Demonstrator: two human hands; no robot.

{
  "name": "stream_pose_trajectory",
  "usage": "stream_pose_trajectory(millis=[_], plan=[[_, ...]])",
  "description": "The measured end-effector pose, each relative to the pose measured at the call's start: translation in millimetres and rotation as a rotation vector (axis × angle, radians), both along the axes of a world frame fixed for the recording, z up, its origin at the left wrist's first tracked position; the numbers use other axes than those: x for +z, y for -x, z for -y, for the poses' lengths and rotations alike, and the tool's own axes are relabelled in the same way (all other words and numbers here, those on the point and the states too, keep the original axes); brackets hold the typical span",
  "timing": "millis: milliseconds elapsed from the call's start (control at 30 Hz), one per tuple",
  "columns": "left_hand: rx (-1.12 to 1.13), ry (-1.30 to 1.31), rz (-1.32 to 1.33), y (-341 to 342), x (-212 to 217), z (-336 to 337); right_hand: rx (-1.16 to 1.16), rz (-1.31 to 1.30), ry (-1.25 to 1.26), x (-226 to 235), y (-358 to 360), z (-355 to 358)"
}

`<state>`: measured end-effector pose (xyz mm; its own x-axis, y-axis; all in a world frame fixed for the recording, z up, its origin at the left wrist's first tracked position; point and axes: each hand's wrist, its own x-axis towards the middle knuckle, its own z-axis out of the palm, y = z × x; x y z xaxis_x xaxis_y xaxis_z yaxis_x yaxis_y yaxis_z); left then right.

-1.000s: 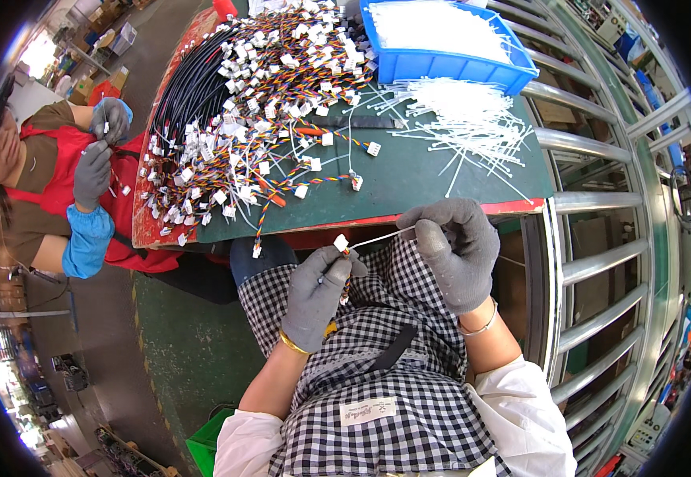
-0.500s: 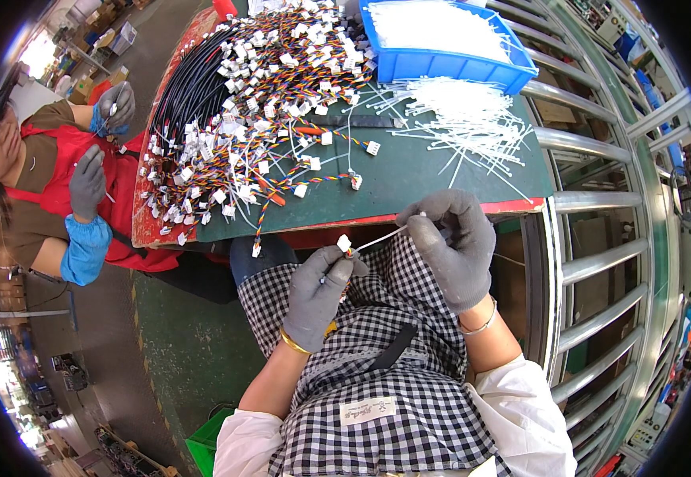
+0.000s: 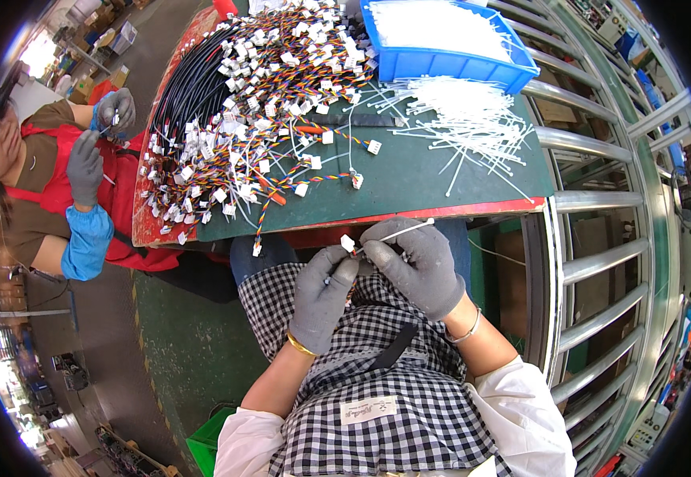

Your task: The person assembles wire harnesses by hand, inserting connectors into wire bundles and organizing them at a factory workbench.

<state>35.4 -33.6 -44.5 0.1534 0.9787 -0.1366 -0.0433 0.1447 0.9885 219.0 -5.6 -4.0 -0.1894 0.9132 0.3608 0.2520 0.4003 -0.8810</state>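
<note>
My left hand, in a grey glove, pinches a wire harness over my lap. Its white connector pokes up past the fingertips, and most of its wires are hidden by the hand. My right hand, gloved alike, is closed with its fingertips touching those of the left. A white cable tie runs out of the right fingers, its head end pointing up and to the right. Whether the tie circles the wires cannot be made out.
A green tabletop with a red edge holds a heap of wire harnesses, loose white cable ties and a blue bin of more ties. A metal roller conveyor stands at right. A co-worker in a red apron sits at left.
My right hand has moved left and inward, from pulling the tie's end out to the right, to meet my left hand. The tie now sticks out above the right fingers.
</note>
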Motion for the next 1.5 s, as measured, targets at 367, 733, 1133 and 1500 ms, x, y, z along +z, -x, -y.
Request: stream_pose_trajectory(millis=[367, 733, 1133, 1500], plan=[[-0.051, -0.115, -0.098, 5, 0, -4, 0.018, 0.156, -0.070, -8, 3, -9], [-0.118, 0.139, -0.016, 10, 19, -11, 0.062, 0.024, 0.099, 0, 1, -12], [-0.066, 0.429, 0.283, 1, 50, -16, -0.006, 0.013, 0.196, 5, 6, -15], [-0.184, 0.305, 0.212, 2, 48, -15, 0.031, 0.139, 0.080, 9, 2, -12]])
